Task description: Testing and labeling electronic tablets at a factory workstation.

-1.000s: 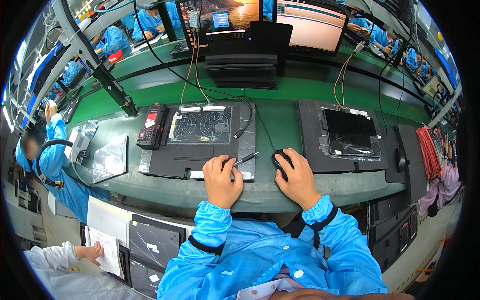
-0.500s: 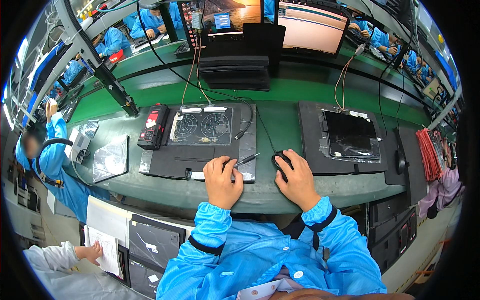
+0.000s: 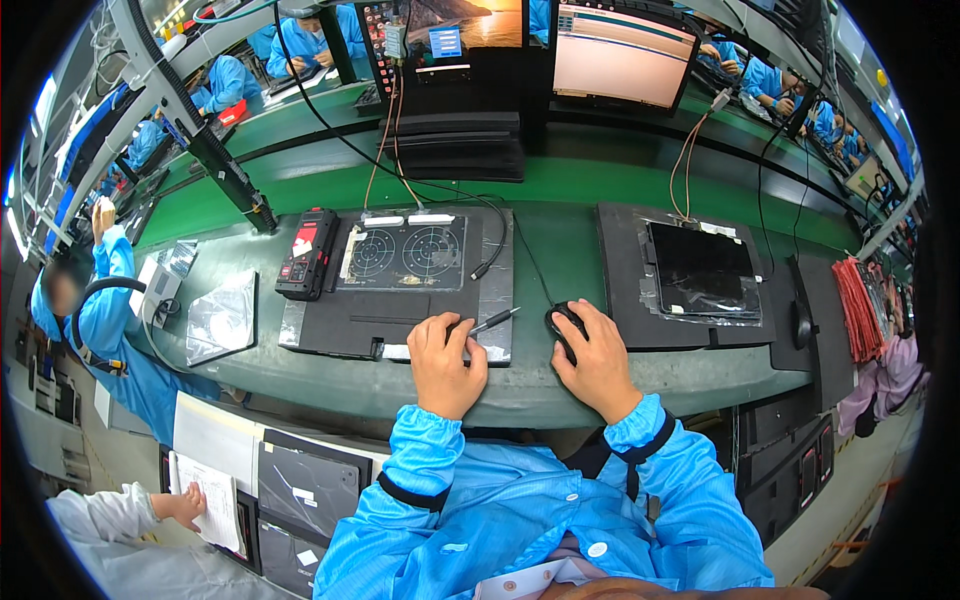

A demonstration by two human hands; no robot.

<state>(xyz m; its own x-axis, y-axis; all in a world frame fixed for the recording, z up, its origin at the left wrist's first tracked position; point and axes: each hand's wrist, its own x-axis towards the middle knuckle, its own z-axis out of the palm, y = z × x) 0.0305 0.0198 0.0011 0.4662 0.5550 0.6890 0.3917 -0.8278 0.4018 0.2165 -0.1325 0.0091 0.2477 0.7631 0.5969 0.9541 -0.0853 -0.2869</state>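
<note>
1. I see my left hand (image 3: 445,362) curled at the near edge of the counter (image 3: 560,385), pinching a slim stylus (image 3: 492,321) whose tip points right, resting on the dark fixture tray (image 3: 330,335).
2. My right hand (image 3: 600,362) lies spread and cupped over a black mouse (image 3: 560,322), just right of the tray near the counter's front edge; the fingers cover most of it.
3. On the tray's far half sits one tablet (image 3: 405,252) showing two round target patterns; one red-and-black handheld unit (image 3: 306,252) touches its left side.
4. Toward the counter's right end lies a second tray (image 3: 625,300) carrying one dark-screened tablet (image 3: 700,268), with a cable running to its far edge.
5. Handling, as I judge it: keep the stylus grip light and the wrist planted on the tray, move the mouse in small strokes, and avoid snagging the black cable (image 3: 505,240) by the first tablet.
6. Count: two trays, two tablets, one stylus, one mouse, two monitors (image 3: 620,45) at the counter's far edge.
</note>
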